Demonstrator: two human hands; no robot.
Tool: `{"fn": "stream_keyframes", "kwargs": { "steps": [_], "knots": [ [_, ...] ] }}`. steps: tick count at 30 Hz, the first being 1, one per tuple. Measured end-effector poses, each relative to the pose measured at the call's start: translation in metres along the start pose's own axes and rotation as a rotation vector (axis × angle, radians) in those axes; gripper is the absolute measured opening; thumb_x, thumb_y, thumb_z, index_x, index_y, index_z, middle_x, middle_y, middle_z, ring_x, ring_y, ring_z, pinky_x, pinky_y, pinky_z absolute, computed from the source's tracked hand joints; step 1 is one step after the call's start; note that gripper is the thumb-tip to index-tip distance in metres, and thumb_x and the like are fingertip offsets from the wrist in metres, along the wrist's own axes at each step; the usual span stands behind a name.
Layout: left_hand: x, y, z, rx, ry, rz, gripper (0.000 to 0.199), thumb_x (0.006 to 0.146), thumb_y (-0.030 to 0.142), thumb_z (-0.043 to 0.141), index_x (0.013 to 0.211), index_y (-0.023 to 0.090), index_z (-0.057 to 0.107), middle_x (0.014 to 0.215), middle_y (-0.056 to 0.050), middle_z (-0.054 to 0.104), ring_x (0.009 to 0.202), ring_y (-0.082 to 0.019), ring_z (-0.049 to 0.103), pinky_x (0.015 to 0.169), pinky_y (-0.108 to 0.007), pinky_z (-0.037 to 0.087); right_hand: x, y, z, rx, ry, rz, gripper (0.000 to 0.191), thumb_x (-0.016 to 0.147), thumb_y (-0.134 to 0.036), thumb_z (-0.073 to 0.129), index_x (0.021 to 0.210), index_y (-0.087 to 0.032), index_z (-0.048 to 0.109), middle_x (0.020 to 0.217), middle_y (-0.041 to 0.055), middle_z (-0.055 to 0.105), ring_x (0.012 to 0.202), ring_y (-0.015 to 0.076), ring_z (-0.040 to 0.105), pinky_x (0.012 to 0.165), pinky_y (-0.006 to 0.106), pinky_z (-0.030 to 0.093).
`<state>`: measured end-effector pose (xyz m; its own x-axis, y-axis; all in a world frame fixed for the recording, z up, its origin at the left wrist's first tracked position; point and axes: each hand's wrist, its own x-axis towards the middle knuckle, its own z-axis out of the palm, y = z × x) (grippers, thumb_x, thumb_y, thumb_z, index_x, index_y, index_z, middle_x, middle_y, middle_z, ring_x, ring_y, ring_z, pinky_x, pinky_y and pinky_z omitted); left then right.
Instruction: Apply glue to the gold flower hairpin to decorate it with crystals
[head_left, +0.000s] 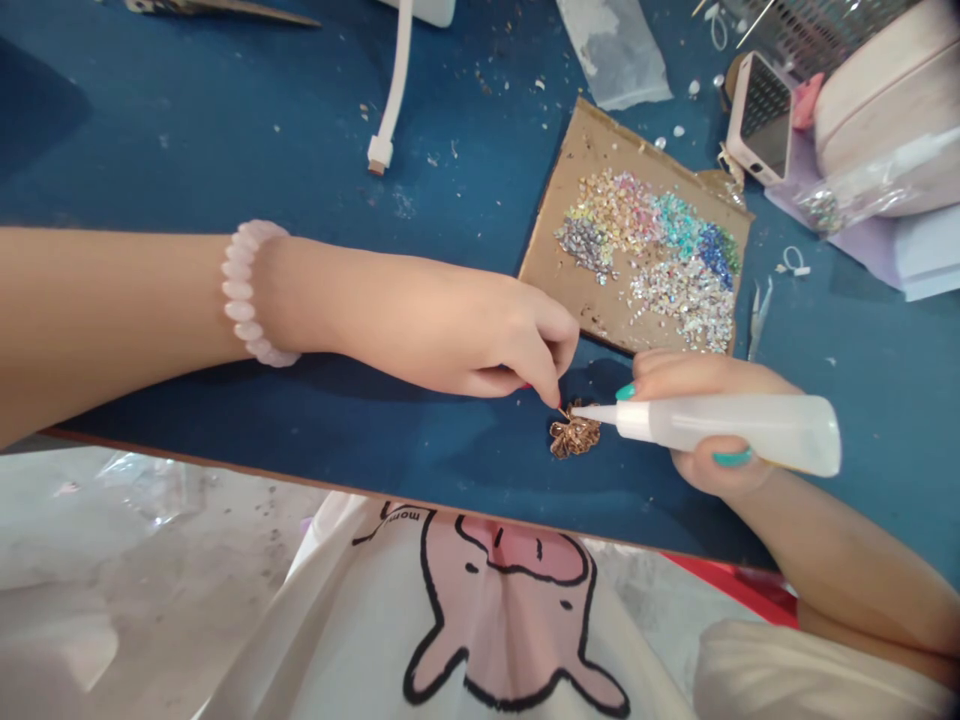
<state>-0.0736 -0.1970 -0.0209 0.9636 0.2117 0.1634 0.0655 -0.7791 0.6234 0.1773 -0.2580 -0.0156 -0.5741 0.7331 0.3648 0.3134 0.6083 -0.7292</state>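
Note:
My right hand (pixel 712 378) is wrapped round a white squeeze bottle (pixel 735 428) with a narrow pointed nozzle, held nearly level. The nozzle tip touches or sits just over a small gold-brown openwork metal ornament (pixel 574 436) near the table's front edge. With curled fingers, my left hand (pixel 517 340) pinches the upper edge of this ornament; its thumb is mostly hidden. Just beyond both hands lies a piece of cardboard (pixel 547 260) bearing heaps of tiny rhinestones (pixel 682 290) in silver, white, yellow, pink, turquoise and blue.
Tweezers (pixel 760 318) lie right of the cardboard. A phone (pixel 761 115) and a pale pouch (pixel 892 110) are at the far right. A plastic bag (pixel 615 50), a white cable (pixel 394 90) and a pointed metal tool (pixel 225 10) lie along the back of the blue table (pixel 187 130).

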Motion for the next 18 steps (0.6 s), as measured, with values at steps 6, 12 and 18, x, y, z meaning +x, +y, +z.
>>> {"fn": "stream_keyframes", "kwargs": {
  "steps": [6, 12, 18],
  "knots": [
    [0.0002, 0.0012, 0.0009, -0.018, 0.013, 0.011, 0.043, 0.082, 0.027, 0.043, 0.108, 0.051, 0.067, 0.102, 0.003, 0.066, 0.087, -0.025, 0.064, 0.076, -0.035, 0.057, -0.0007, -0.0015, 0.0, 0.012, 0.02, -0.078, 0.028, 0.09, -0.044, 0.05, 0.086, -0.023, 0.068, 0.07, 0.0045, 0.064, 0.061, 0.0186, 0.058, 0.054, 0.035, 0.046],
    [-0.0019, 0.0018, 0.0025, -0.004, 0.046, 0.041, 0.043, 0.086, 0.021, 0.04, 0.108, 0.044, 0.069, 0.101, 0.001, 0.066, 0.086, -0.023, 0.064, 0.073, -0.035, 0.055, 0.0, -0.0024, -0.0002, 0.004, -0.002, -0.034, 0.035, 0.089, -0.051, 0.049, 0.082, -0.022, 0.067, 0.066, 0.0046, 0.063, 0.062, 0.0195, 0.061, 0.053, 0.035, 0.045],
    [0.0004, 0.0009, 0.0015, 0.007, 0.032, 0.071, 0.043, 0.086, 0.024, 0.039, 0.106, 0.046, 0.069, 0.099, -0.001, 0.066, 0.084, -0.023, 0.064, 0.073, -0.034, 0.056, -0.0029, 0.002, -0.0002, 0.009, 0.054, -0.05, 0.028, 0.09, -0.046, 0.048, 0.085, -0.027, 0.068, 0.068, 0.0035, 0.065, 0.059, 0.0197, 0.059, 0.053, 0.037, 0.047]
  ]
}}
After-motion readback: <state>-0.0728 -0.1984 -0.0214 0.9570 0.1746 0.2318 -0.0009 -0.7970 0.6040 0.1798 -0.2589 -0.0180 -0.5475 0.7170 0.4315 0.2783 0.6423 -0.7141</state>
